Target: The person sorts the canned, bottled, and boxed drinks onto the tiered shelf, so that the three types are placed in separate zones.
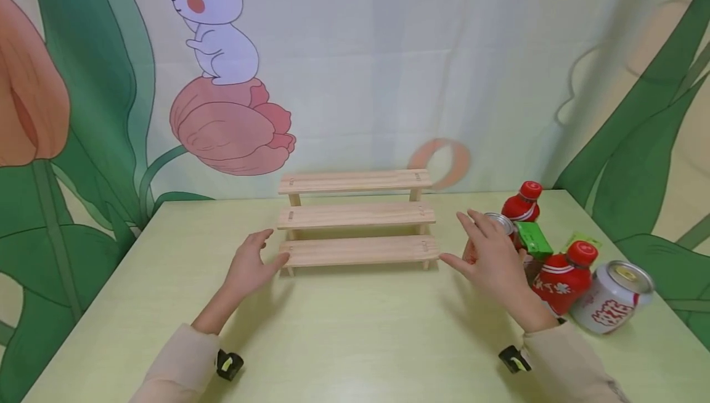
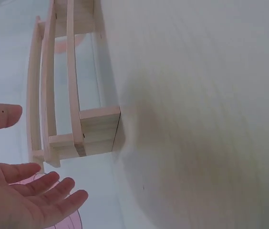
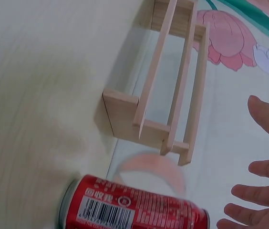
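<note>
A three-step wooden display rack stands on the table, its planks stepped up toward the back. My left hand hovers at the rack's left end, thumb near the lowest plank and fingers spread. At the right end, my right hand is held with fingers apart and the thumb tip close to that plank. Neither palm holds anything, as the left wrist view of the left hand also shows. A red drink can stands beside the right hand, partly hidden behind it in the head view.
Right of the rack are two red-capped bottles, one behind the other, a green box and a white can. Behind the pale table hangs a curtain printed with a rabbit and tulips.
</note>
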The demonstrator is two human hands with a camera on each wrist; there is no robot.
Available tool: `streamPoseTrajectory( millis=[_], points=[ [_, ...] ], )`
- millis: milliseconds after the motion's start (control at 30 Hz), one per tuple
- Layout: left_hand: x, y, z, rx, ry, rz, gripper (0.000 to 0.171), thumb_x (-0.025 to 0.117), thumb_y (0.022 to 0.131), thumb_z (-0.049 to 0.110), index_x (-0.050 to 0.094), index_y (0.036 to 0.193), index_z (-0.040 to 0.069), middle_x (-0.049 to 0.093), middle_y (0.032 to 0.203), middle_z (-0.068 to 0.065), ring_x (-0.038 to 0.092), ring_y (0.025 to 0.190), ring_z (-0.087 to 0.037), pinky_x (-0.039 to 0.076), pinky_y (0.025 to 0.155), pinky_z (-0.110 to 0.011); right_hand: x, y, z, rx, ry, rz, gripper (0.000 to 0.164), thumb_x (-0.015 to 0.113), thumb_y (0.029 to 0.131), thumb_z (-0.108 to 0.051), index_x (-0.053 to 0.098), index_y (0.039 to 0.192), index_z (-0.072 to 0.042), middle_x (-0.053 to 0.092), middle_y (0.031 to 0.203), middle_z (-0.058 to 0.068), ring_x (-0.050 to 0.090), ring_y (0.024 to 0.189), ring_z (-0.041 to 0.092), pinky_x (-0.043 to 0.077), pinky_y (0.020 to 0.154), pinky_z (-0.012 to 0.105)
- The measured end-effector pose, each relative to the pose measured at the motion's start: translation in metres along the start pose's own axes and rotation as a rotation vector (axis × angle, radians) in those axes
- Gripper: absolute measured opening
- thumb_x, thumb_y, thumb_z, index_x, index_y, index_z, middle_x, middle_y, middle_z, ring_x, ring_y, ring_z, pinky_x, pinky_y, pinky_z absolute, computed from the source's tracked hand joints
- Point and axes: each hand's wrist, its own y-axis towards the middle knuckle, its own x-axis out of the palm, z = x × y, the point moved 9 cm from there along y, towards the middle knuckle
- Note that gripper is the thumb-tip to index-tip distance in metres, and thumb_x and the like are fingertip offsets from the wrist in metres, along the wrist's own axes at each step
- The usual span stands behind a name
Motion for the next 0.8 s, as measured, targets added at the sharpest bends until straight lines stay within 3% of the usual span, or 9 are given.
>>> streamPoseTrajectory(
  millis=[300, 533, 800],
  points=[
    [0.015, 0.006, -0.013, -0.152, -0.177, -0.096, 0.064, 0.061, 0.086, 0.019, 0.032, 0.135, -0.009, 0.043, 0.126, -0.03, 0.049, 0.108, -0.044, 0.045, 0.085, -0.049, -0.014, -0.002, 0.033, 0.136, 0.139, 0.09, 0.07, 0.076, 0.074, -0.024, 0.043, 0.129, 0.003, 0.043, 0.126, 0.025, 0.036, 0.113, 0.041, 0.041, 0.081, 0.059],
    [0.025, 0.009, -0.02, -0.235, -0.193, -0.135, 0.062, 0.06, 0.087, 0.019, 0.032, 0.135, -0.008, 0.045, 0.124, -0.03, 0.051, 0.105, -0.043, 0.048, 0.082, -0.046, -0.013, -0.002, 0.05, 0.25, 0.2, 0.087, 0.07, 0.072, 0.077, -0.025, 0.04, 0.131, 0.005, 0.039, 0.129, 0.027, 0.033, 0.114, 0.042, 0.043, 0.078, 0.059],
    [0.033, 0.01, -0.026, -0.298, -0.23, -0.18, 0.063, 0.058, 0.088, 0.02, 0.029, 0.136, -0.01, 0.04, 0.128, -0.031, 0.049, 0.108, -0.042, 0.05, 0.078, -0.041, -0.007, 0.0, 0.065, 0.364, 0.202, 0.057, 0.071, 0.069, 0.08, -0.026, 0.035, 0.134, 0.006, 0.036, 0.132, 0.028, 0.032, 0.117, 0.045, 0.039, 0.084, 0.062]
  ],
)
